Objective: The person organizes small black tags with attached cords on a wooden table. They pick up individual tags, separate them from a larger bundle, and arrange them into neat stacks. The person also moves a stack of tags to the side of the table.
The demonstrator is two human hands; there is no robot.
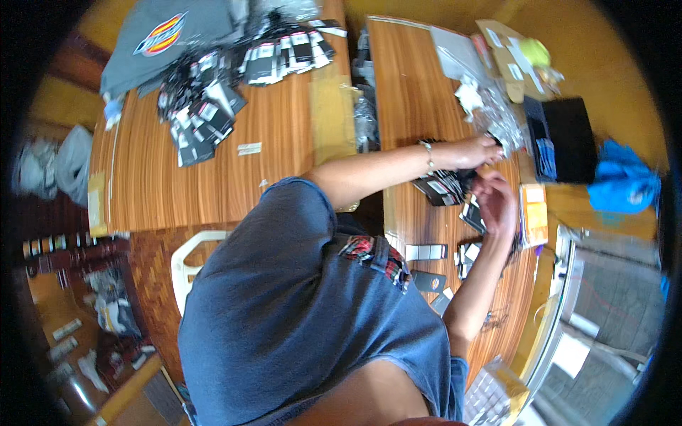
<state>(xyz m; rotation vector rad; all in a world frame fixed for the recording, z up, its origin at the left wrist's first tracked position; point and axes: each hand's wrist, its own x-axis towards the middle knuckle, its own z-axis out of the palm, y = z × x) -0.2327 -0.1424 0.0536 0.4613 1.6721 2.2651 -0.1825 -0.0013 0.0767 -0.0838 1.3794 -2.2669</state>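
Observation:
My left hand (pixel 474 152), with a bracelet at the wrist, reaches over the right-hand table with its fingers closed. My right hand (pixel 499 204) is just below it, blurred, with fingers curled in toward the left. What either hand grips is too small and smeared to name. Beneath and beside them lies a bundle of black-and-white hang tags (pixel 439 189) with black strings. More tags (pixel 472 214) lie next to my right hand. Nearer to me on the same table are a white-and-black strip of tags (pixel 426 252) and a dark grey tag (pixel 429 282).
The left table (pixel 277 135) bears large piles of hang tags (pixel 206 128) and a dark grey garment (pixel 170 42) with a logo. Crumpled clear plastic (pixel 497 117), a black box (pixel 568 138), an orange packet (pixel 533 213) and blue cloth (pixel 625 181) are at the right. A gap separates the tables.

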